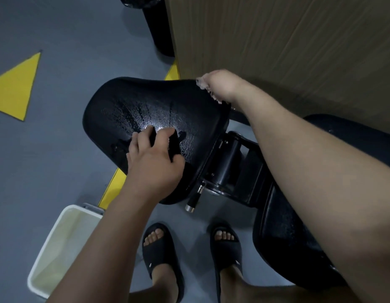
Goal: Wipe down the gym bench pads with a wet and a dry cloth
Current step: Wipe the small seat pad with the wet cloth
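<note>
The black seat pad [167, 101] of the gym bench tilts up in the middle of the view, its surface shiny with water streaks. My left hand [152, 160] rests on the near part of the pad, its fingers curled over a dark cloth [169, 147]. At the pad's far right edge my right hand [221, 86] grips a light cloth [201, 83], most of it hidden in the hand. The black back pad [285, 237] runs to the lower right, partly under my right forearm.
A white bucket [47, 265] holding water stands on the grey floor at the lower left. A wooden panel [288, 40] rises right behind the bench. A black post [156, 29] stands at the top. An adjustment pin [194, 201] sticks out of the hinge. My sandalled feet [161, 254] stand below.
</note>
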`<state>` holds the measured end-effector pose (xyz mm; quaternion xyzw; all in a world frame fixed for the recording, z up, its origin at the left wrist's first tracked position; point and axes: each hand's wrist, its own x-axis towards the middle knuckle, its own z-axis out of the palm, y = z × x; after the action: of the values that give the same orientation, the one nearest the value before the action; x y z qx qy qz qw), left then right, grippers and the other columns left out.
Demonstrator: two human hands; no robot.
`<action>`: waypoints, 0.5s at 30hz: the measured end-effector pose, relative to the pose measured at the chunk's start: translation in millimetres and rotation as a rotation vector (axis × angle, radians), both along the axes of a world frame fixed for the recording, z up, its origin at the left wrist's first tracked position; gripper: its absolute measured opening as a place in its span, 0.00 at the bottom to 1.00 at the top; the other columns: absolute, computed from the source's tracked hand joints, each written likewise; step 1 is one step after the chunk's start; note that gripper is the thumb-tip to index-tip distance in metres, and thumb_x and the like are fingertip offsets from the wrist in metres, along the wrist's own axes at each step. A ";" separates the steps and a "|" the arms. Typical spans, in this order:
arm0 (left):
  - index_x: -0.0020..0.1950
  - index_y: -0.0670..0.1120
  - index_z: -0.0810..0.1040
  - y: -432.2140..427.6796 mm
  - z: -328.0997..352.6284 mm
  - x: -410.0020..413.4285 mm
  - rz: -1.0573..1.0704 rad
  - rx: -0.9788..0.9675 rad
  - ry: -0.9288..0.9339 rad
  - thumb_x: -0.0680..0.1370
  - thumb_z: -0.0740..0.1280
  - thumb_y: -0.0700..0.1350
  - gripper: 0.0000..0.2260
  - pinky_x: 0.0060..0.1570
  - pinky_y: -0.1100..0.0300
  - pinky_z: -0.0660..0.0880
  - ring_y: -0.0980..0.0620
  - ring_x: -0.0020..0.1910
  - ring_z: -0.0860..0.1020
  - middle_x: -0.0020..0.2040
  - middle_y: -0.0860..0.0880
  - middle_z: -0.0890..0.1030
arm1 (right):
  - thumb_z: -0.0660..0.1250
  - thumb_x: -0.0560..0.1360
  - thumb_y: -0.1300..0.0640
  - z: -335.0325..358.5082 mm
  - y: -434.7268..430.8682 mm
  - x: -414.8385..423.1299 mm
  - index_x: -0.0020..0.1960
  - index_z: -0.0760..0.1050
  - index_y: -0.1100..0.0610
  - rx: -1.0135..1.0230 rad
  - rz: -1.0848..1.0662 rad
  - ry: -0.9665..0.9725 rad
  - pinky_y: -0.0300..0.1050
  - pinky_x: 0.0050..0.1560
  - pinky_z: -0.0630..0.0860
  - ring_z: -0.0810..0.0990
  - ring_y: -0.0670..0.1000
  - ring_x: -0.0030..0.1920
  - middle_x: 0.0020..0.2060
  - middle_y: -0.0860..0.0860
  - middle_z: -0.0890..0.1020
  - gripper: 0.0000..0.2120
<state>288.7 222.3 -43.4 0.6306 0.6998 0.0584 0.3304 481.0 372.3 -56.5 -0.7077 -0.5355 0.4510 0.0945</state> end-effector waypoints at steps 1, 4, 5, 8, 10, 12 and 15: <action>0.74 0.62 0.64 -0.4 0.2 0.1 0.000 0.001 -0.002 0.79 0.62 0.49 0.24 0.78 0.40 0.52 0.45 0.80 0.46 0.80 0.51 0.52 | 0.56 0.86 0.56 1.8 -0.4 0.9 0.50 0.74 0.59 -0.001 0.014 0.005 0.42 0.35 0.68 0.71 0.53 0.39 0.36 0.51 0.71 0.11; 0.74 0.63 0.64 -1.2 0.8 1.4 -0.004 -0.001 0.001 0.79 0.62 0.50 0.24 0.78 0.40 0.51 0.45 0.80 0.46 0.80 0.52 0.52 | 0.57 0.85 0.50 0.0 -16.5 12.0 0.59 0.80 0.58 0.041 -0.113 0.186 0.46 0.49 0.75 0.78 0.52 0.45 0.44 0.52 0.80 0.16; 0.74 0.63 0.63 -1.5 0.8 1.6 -0.003 -0.007 0.007 0.79 0.62 0.50 0.24 0.78 0.40 0.50 0.45 0.80 0.46 0.81 0.52 0.52 | 0.57 0.85 0.48 -6.7 -22.6 16.5 0.55 0.81 0.56 0.052 -0.190 0.221 0.47 0.48 0.75 0.80 0.51 0.45 0.44 0.52 0.82 0.17; 0.75 0.63 0.63 -3.3 1.9 1.7 -0.001 -0.008 0.010 0.79 0.62 0.49 0.25 0.79 0.42 0.48 0.44 0.81 0.45 0.81 0.52 0.51 | 0.55 0.84 0.46 -21.6 -38.0 17.8 0.42 0.76 0.53 0.078 -0.414 0.227 0.44 0.33 0.69 0.75 0.48 0.29 0.29 0.48 0.77 0.19; 0.76 0.63 0.63 -4.5 1.8 2.0 0.001 -0.002 0.005 0.79 0.62 0.49 0.25 0.79 0.42 0.46 0.44 0.81 0.45 0.82 0.51 0.51 | 0.54 0.85 0.45 -33.7 -49.4 16.2 0.48 0.77 0.55 0.078 -0.494 0.239 0.43 0.35 0.69 0.75 0.49 0.30 0.32 0.49 0.77 0.19; 0.76 0.63 0.62 -4.5 1.6 2.3 0.000 -0.004 0.006 0.80 0.62 0.48 0.25 0.79 0.42 0.45 0.44 0.81 0.44 0.82 0.51 0.50 | 0.49 0.85 0.40 -44.9 -65.8 8.3 0.60 0.76 0.56 0.106 -0.479 0.252 0.44 0.40 0.72 0.78 0.53 0.40 0.41 0.52 0.79 0.24; 0.76 0.64 0.61 -3.3 2.9 1.7 0.001 -0.022 -0.001 0.80 0.61 0.49 0.25 0.79 0.42 0.45 0.45 0.81 0.42 0.82 0.52 0.49 | 0.46 0.83 0.39 -49.3 -66.3 -2.0 0.65 0.73 0.58 0.114 -0.519 0.290 0.47 0.49 0.72 0.78 0.55 0.47 0.48 0.54 0.78 0.29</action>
<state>290.4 219.0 -40.5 0.6264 0.7008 0.0513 0.3376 479.0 306.1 -105.8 -0.7425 -0.3423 0.4776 0.3216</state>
